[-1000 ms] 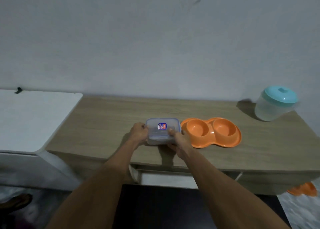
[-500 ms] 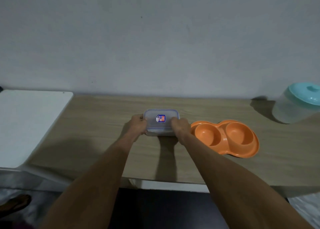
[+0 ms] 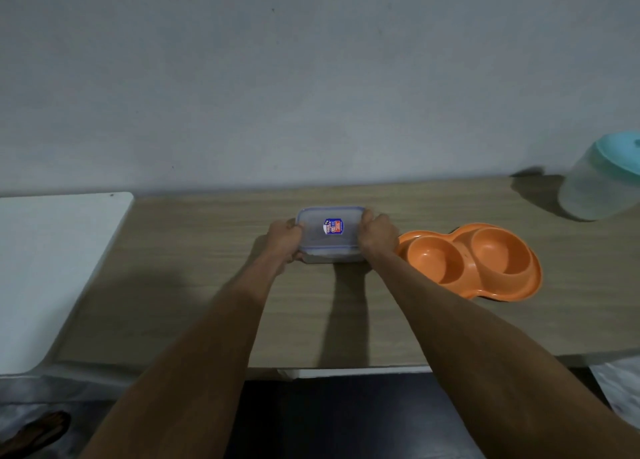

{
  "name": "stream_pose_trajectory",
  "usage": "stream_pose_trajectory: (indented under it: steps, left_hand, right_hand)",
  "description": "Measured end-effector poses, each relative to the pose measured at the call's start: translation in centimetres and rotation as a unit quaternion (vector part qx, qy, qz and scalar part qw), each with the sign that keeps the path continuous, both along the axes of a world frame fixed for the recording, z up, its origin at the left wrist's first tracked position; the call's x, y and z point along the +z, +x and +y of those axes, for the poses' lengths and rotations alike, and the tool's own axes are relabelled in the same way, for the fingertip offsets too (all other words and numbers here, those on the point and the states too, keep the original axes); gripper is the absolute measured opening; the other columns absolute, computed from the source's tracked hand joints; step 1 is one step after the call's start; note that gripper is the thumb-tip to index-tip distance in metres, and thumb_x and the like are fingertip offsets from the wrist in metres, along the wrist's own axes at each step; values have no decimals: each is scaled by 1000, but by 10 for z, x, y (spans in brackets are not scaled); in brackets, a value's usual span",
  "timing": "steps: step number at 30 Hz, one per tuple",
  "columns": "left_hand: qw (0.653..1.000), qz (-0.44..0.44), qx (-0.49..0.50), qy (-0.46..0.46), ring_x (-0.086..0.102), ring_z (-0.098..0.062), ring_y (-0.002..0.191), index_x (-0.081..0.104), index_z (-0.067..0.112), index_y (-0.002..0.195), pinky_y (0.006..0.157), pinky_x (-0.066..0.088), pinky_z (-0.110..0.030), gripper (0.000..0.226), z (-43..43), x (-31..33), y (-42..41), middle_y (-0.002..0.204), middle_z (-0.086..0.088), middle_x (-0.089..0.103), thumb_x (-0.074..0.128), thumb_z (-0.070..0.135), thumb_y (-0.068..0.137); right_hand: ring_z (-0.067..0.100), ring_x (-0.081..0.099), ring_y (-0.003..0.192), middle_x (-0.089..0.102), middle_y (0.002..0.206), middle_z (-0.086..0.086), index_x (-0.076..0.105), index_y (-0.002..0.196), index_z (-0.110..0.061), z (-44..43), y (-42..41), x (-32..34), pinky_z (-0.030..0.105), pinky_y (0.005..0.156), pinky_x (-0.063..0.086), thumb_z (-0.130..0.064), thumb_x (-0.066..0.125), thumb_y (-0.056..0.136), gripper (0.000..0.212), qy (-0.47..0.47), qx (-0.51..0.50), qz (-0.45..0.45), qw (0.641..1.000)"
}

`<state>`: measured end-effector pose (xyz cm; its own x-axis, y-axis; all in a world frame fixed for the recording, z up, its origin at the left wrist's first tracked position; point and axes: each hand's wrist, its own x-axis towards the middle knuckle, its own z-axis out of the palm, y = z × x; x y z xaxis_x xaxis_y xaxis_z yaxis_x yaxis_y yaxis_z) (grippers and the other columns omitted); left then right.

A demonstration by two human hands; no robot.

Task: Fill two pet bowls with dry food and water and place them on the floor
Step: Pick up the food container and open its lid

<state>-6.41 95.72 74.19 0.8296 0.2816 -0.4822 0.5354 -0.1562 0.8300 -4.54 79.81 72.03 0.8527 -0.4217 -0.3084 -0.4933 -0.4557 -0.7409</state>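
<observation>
- Container (image 3: 331, 234), clear with a blue-edged lid and a small sticker, sits on the wooden tabletop (image 3: 194, 285), gripped at both short ends.
- Left hand (image 3: 284, 242) curls its fingers round the left end; right hand (image 3: 378, 233) curls round the right end.
- Orange double bowl (image 3: 478, 262) lies just right of the right hand.
- Teal-lidded jug (image 3: 604, 178) stands far right.
</observation>
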Motion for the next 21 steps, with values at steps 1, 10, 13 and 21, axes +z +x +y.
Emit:
stream_pose_trajectory:
  steps: [1,10,13,21]
  left_hand:
    - [1000,2,6,-19,57,-22,59,63,1,108,46,50,-26,25,1,0,2,86,-14,60,55,20,95]
    - [995,14,33,-94,56,-25,57,65,0,98,50,52,-35,23,6,-4,14,80,-15,60,60,12,79]
    - [997,-7,32,-63,62,-29,58,63,-7,110,64,57,-58,65,16,-39,34,85,-21,63,62,28,55]
    - [983,30,124,-135,53,-19,67,60,3,112,55,43,-27,44,-10,8,-21,90,-10,63,79,27,81]
  right_hand:
    - [40,55,117,60,126,24,58,123,2,0,2,-1,40,95,42,-45,32,102,58,-1,-1,4,1000]
    - [38,56,118,59,129,24,54,127,5,2,7,-6,36,90,42,-52,33,101,67,31,-41,24,998]
    - [41,57,114,61,124,25,53,122,5,-1,6,-3,39,91,45,-48,44,99,58,-8,-47,-23,999]
    - [35,52,111,57,118,14,56,112,-8,-2,18,14,45,89,40,-38,48,92,36,-282,106,-97,949]
